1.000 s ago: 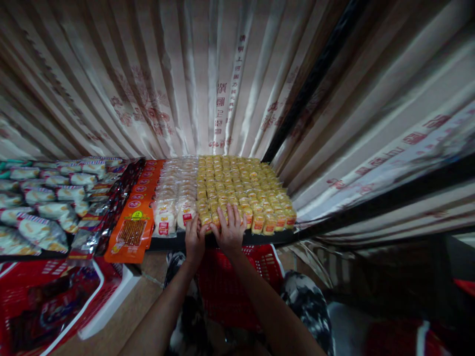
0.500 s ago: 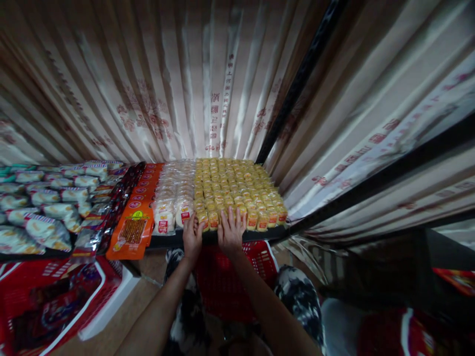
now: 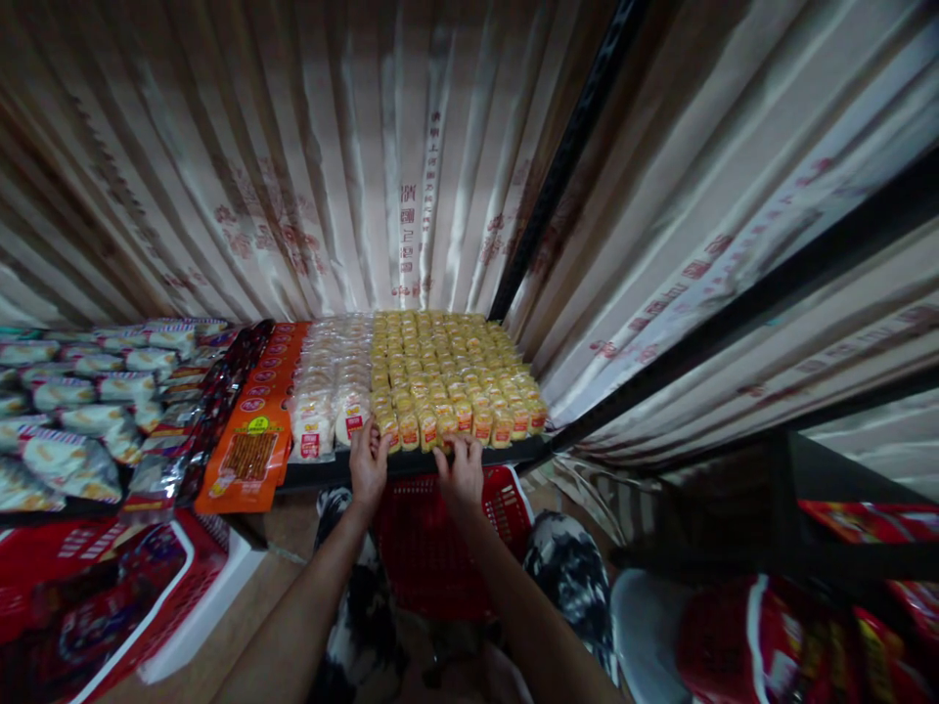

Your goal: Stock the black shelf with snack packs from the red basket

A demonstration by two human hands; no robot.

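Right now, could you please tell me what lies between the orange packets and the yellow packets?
In the head view, two rows of white packets lie between the orange packets and the yellow packets.

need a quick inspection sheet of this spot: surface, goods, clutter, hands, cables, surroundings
surface: dark shelf, front edge visible
goods: yellow wrapped packs in close rows, red labels along the front
clutter: white packs and orange packs left of the yellow; red basket between the knees
hands: left hand at the yellow packs' front-left corner, right hand at their front; grip unclear
cables: nothing seen
surroundings: printed curtains, dark post
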